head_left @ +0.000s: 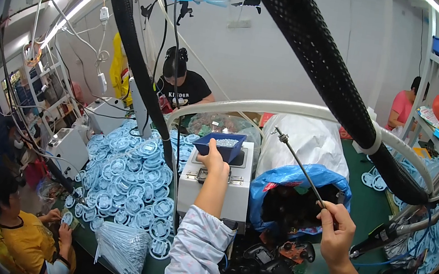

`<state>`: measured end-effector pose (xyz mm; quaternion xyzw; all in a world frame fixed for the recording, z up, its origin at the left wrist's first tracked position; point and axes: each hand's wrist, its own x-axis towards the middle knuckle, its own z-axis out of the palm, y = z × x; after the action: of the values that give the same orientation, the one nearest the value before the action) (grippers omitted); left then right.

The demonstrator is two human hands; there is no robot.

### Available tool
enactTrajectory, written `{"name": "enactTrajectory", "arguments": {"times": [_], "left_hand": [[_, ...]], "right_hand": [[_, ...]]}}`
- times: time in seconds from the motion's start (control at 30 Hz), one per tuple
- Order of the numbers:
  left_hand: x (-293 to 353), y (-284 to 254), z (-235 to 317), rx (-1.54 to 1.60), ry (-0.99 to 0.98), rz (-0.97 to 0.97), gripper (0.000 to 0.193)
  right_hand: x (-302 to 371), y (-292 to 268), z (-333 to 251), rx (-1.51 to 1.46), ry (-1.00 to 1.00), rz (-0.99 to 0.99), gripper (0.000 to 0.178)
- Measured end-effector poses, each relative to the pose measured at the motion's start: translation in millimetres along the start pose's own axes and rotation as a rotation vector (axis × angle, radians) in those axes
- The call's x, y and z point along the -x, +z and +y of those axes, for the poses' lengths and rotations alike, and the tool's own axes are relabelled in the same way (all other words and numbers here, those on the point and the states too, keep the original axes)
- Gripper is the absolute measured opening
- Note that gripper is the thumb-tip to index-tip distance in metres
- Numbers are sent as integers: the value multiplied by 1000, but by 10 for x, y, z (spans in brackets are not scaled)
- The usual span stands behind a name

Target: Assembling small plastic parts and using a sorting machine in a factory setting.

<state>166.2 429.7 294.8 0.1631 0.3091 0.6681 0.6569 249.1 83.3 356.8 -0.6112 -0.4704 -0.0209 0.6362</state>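
Head: blue tray [235,152], green tabletop [360,169], pale wall [274,71]

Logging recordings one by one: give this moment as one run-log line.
left hand: holding blue bin | right hand: holding metal rod | nearby: grey box, blue bag, pale-blue parts

Navy tray [232,152], silver rod [303,171], pale-blue round pieces [130,180], flecked white sleeve [197,253]
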Motion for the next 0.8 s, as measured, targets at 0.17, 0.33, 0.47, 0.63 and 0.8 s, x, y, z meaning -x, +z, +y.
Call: {"name": "enactTrajectory", "arguments": {"times": [0.17, 0.33, 0.47, 0.63, 0.8], "left_hand": [[-63, -123, 343, -363, -473, -212, 47], [-53, -231, 517, -592, -416, -401, 43], [-36, -125, 533, -768, -371, -309, 40], [-292, -257, 402, -686, -300, -206, 31], [-149, -175, 358, -502, -265, -127, 25]], "right_hand": [[-29, -41, 33, -2, 10, -7, 14], [23, -33, 78, -15, 13, -27, 14], [59, -41, 108, 7, 58, -59, 14], [48, -53, 81, 12, 40, -64, 15], [61, -104, 91, 18, 56, -39, 15]]}}
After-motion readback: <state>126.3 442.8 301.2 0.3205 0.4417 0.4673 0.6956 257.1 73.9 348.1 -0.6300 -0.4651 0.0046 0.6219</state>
